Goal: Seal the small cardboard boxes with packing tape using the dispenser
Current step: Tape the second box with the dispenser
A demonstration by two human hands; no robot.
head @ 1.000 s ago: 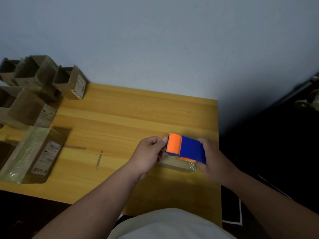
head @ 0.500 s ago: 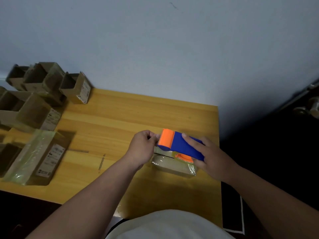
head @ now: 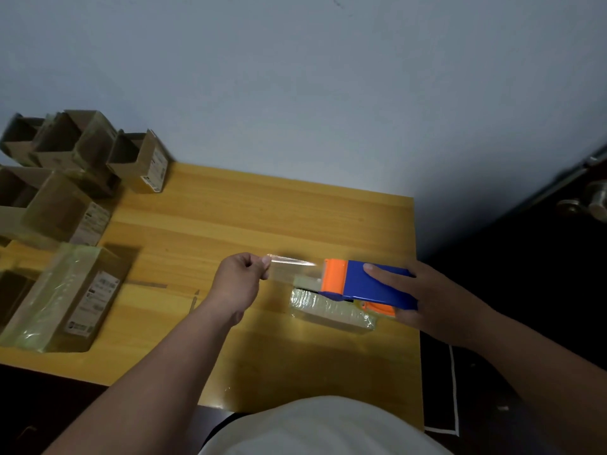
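Observation:
A blue and orange tape dispenser (head: 368, 284) sits in my right hand (head: 430, 300), which grips it from the right with the forefinger laid along its top. It hovers over a small tape-wrapped cardboard box (head: 331, 310) lying on the wooden table (head: 262, 211). My left hand (head: 239, 280) pinches the free end of a clear tape strip (head: 289, 267) stretched out leftward from the dispenser's orange mouth.
A larger taped box (head: 62, 297) lies at the table's left front. Several open cardboard boxes (head: 82, 165) are stacked at the back left against the wall. The table's right edge borders a dark door with a knob (head: 591, 201).
My left hand has pulled away to the left from the dispenser, drawing out a length of clear tape. The dispenser has stayed over the small box in my right hand.

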